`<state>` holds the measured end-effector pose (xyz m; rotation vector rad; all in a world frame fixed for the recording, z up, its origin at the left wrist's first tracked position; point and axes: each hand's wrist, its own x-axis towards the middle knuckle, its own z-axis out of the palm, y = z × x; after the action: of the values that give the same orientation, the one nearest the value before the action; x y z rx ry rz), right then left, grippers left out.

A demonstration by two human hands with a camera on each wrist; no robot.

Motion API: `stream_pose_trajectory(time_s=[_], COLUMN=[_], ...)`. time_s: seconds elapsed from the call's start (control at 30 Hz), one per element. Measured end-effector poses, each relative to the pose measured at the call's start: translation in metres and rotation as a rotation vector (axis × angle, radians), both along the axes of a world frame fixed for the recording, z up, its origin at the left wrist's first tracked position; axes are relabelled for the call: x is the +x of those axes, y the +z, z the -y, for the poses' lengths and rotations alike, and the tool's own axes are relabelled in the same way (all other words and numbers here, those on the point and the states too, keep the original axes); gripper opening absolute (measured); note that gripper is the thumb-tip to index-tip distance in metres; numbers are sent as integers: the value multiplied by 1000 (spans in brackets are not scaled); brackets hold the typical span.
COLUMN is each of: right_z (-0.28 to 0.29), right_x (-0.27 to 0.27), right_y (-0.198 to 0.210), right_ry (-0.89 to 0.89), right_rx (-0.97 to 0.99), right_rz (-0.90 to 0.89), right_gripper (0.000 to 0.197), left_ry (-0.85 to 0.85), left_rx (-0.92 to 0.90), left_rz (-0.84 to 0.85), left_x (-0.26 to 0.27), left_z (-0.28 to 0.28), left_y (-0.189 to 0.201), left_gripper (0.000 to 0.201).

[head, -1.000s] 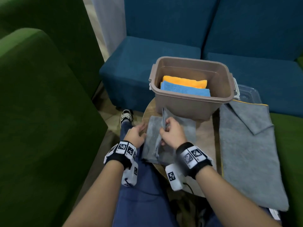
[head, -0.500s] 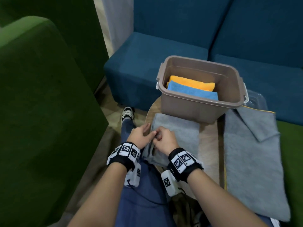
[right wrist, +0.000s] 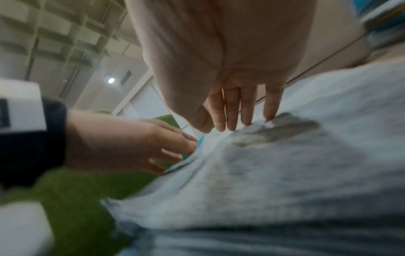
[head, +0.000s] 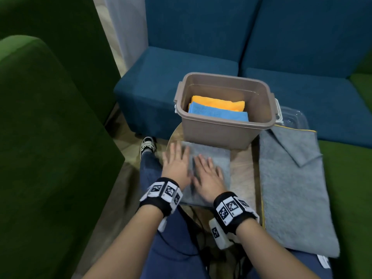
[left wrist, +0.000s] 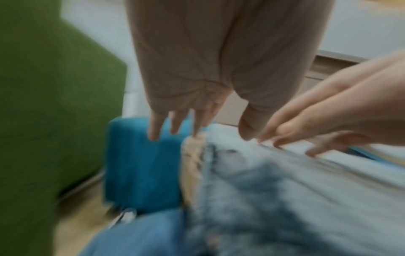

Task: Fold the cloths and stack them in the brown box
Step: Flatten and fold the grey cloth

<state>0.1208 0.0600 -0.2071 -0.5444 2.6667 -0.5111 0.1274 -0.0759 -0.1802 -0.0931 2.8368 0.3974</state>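
- Your head view is dim and even, with soft shadows and no glare; the green sofa (head: 50, 137) at the left falls nearly black.
- Both hands there smear with motion, the left hand (head: 177, 164) more than the right hand (head: 209, 176).
- Your left wrist view is heavily blurred throughout.
- In your right wrist view a ceiling lamp (right wrist: 111, 80) glows at upper left; the grey cloth (right wrist: 274, 173) is streaked and out of focus.

1. A blue sofa (head: 261, 47) is standing behind the small round wooden table (head: 242, 170).
2. A green armchair (head: 40, 137) is filling the left side.
3. A clear plastic lid (head: 293, 119) is lying by the table's far right edge.
4. A sneaker (head: 148, 144) is resting on the floor.
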Motion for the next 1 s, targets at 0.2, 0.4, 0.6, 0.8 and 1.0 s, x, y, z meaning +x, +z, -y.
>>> stream_pose_trajectory(time_s=[0.2,0.4,0.6,0.8,1.0], right_z=[-33,-78,-54,-22,-60], right_x=[5,-3,-16,-26,-27], right_y=[-15,-11,10,1,-7], right_ry=[69,-234,-236,56,-105], right_rx=[158,203,169,144,154], right_rz=[18,113,-6,103,129], right_gripper=[66,75,81,74,80], left_ry=[-251,-253,-255,-272,-292], left_rx=[267,143,49,14,41], left_rz=[265,254,274,289,279], left_x=[-4,1,4,3,4], left_z=[-12,17,11,12,15], left_y=[-13,-24,-30,-29,-32], left_gripper=[70,116,154,159,157])
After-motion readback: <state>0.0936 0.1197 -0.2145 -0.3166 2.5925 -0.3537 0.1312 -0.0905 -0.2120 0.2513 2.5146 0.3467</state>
